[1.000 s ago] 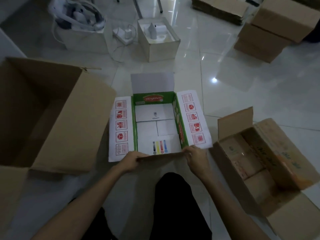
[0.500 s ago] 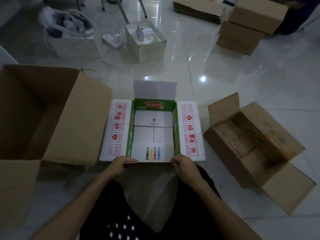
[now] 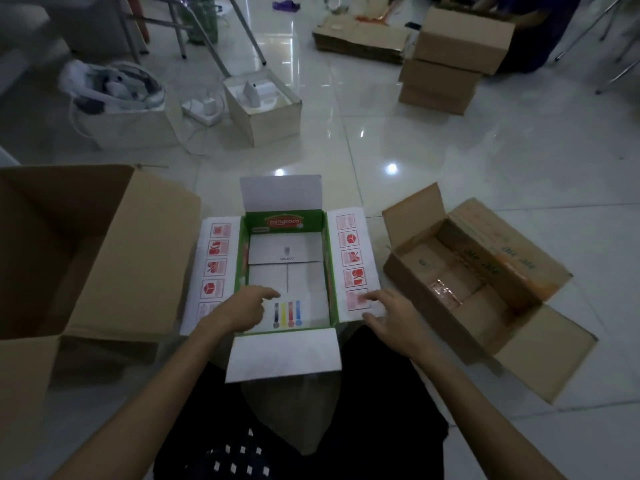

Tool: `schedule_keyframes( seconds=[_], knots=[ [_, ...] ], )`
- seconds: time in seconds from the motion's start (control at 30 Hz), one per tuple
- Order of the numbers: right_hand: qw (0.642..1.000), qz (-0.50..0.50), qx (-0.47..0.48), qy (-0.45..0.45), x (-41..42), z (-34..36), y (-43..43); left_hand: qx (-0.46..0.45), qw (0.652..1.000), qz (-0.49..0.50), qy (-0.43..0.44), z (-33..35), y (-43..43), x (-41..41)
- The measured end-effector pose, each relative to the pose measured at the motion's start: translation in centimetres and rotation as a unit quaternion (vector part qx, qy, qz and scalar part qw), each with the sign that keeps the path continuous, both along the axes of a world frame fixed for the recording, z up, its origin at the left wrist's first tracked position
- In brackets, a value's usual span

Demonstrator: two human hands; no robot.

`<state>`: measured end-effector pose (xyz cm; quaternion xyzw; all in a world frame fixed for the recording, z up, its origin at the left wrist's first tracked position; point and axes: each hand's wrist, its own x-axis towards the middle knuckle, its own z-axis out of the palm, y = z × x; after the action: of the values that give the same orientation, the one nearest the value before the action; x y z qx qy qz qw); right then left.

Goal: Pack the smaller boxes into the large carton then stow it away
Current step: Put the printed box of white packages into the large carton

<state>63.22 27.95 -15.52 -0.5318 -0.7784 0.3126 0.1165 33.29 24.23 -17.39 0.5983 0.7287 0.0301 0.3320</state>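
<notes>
Light, stiff green-and-white carton (image 3: 287, 216), empty, flaps splayed; best gripped under opposite walls. Left hand (image 3: 247, 304) loosely open inside; right hand (image 3: 388, 308) spread flat on side flap (image 3: 353, 258).

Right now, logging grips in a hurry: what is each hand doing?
Left hand: open, holding nothing, fingers inside the green-and-white box.
Right hand: open, holding nothing, resting on the box's right flap.
</notes>
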Motion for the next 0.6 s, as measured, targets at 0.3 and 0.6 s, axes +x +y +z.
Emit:
schedule_keyframes(
  seconds=[0.3,0.6],
  knots=[
    [0.989,-0.116,0.085,-0.047,13.1,0.4,3.7,0.006,0.988,-0.079,-0.133,1.7,8.2,14.8],
    [0.909,-0.356,-0.093,-0.194,25.8,-6.6,4.9,-0.149,0.939,0.121,-0.285,0.1,12.7,27.2]
  ],
)
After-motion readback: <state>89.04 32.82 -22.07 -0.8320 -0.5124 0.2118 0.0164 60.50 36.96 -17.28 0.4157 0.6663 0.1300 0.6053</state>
